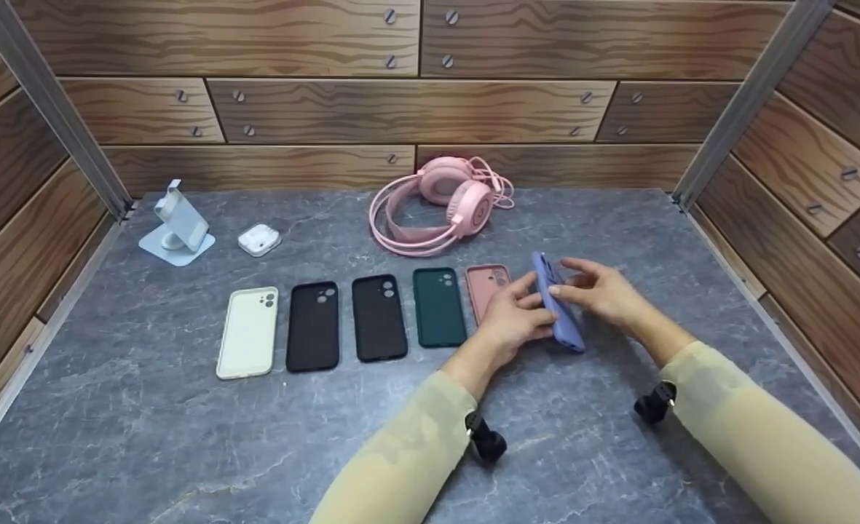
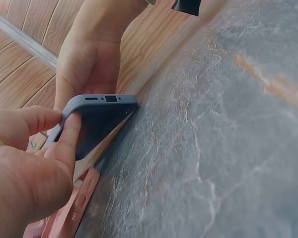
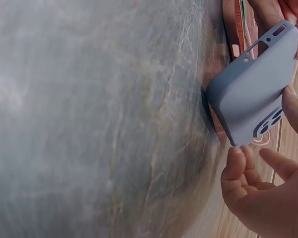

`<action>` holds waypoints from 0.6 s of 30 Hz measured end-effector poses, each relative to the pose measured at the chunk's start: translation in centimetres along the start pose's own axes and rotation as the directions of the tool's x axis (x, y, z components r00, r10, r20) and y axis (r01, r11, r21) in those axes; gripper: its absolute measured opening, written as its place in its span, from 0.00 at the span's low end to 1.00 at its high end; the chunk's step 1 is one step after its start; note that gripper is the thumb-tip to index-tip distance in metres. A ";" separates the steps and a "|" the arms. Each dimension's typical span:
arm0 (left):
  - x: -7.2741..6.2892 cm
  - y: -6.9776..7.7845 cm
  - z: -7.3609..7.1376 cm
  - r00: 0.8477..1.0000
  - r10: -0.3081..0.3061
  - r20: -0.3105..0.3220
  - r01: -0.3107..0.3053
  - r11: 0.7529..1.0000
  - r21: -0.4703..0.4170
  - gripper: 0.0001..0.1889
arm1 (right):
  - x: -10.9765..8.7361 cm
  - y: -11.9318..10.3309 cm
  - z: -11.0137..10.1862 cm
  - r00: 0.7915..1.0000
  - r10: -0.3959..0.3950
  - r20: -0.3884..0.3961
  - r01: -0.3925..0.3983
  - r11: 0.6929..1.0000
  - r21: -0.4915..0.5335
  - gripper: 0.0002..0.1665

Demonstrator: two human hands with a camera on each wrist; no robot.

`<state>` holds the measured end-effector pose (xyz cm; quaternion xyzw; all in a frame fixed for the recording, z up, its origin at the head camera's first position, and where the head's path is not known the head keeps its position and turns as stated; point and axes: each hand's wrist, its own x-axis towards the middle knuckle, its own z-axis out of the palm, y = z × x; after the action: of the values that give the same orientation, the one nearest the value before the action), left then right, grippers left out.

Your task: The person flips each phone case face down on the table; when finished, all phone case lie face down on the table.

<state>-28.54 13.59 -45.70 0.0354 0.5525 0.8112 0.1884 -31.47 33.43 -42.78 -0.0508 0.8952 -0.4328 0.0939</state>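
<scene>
A lavender-blue phone case (image 1: 559, 313) stands tilted on its long edge at the right end of a row of cases. My left hand (image 1: 511, 316) pinches it from the left, one finger against its dark inner side in the left wrist view. On the other side, my right hand (image 1: 604, 295) holds it near the camera cutouts. The right wrist view shows that thumb (image 3: 294, 106) on one edge of the case and curled fingertips (image 3: 237, 156) at a lower corner. Partly behind my left hand lies a pink phone case (image 1: 482, 287).
Leftward in the row lie a dark green case (image 1: 440, 309), two black cases (image 1: 379, 320) and a cream case (image 1: 247, 335). Behind them are pink headphones (image 1: 470, 207), a small white box (image 1: 259, 239) and a light-blue folding stand (image 1: 186, 225). Wood-patterned walls (image 1: 400, 109) enclose the table.
</scene>
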 end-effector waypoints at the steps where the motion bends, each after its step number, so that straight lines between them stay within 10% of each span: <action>1: 0.0 0.0 0.0 1.000 0.000 0.002 0.000 1.000 0.001 0.43 | 0.0 0.0 0.0 1.000 0.013 0.008 -0.013 1.000 0.008 0.52; 18: -0.3 0.3 -0.2 0.999 0.034 0.029 -0.034 0.999 0.010 0.43 | 0.0 0.4 -0.2 0.995 0.080 0.060 -0.086 0.991 0.099 0.55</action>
<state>-28.41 13.17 -45.49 0.0574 0.5534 0.8107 0.1824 -31.54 33.84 -42.96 -0.0208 0.8705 -0.4716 0.1392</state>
